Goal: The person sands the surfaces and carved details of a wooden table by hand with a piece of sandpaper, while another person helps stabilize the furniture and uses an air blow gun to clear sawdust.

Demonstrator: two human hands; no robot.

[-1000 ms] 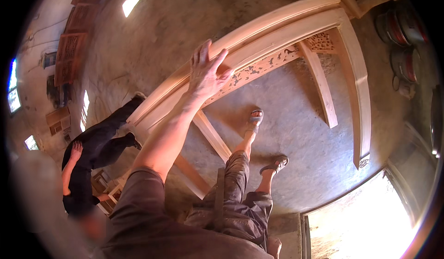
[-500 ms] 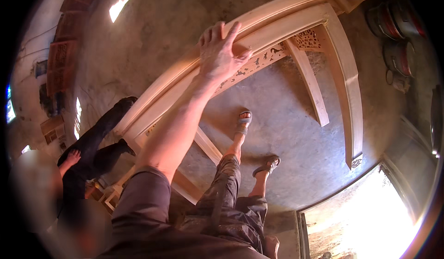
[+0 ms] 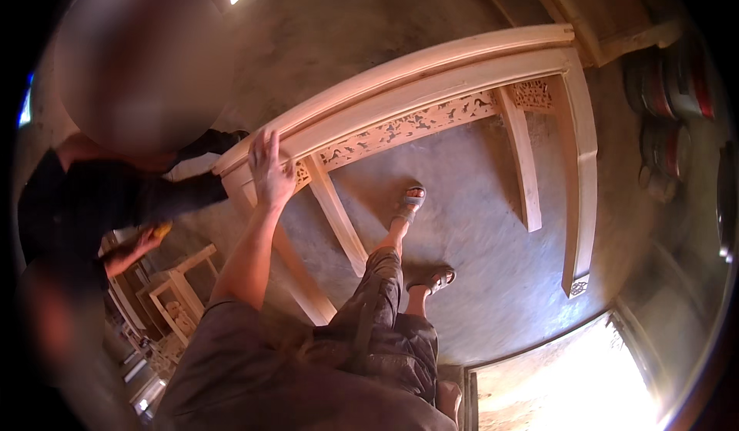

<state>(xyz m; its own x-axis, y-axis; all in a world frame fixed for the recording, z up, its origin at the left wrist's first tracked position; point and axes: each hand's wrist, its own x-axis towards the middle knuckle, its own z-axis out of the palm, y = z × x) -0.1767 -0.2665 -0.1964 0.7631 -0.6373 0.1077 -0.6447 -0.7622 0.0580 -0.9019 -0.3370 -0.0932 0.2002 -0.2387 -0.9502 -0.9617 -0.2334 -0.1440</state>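
Note:
A pale wooden table frame (image 3: 431,81) with carved openwork panels lies on its side, its legs pointing toward me. My left hand (image 3: 273,175) rests on the long rail near its left end. The fingers are stretched over the rail's edge, with the thumb apart on the right. A small part of what appears to be my right hand (image 3: 449,399) shows low beside my trouser leg, its fingers hidden. The pierced apron (image 3: 408,127) runs below the rail, between two inner legs. At the right, the thick curved leg (image 3: 583,192) ends in a carved foot.
A co-worker in dark clothes (image 3: 77,200) is close on the left, hand (image 3: 135,250) around something yellow. Small wooden frames (image 3: 181,292) stand below that person. Round buckets (image 3: 666,154) and more wooden furniture (image 3: 570,15) are at the right. A bright doorway (image 3: 562,377) opens at lower right.
My left hand has moved left along the rail, from near its middle to the left end. The co-worker has come closer at the left. The view has shifted.

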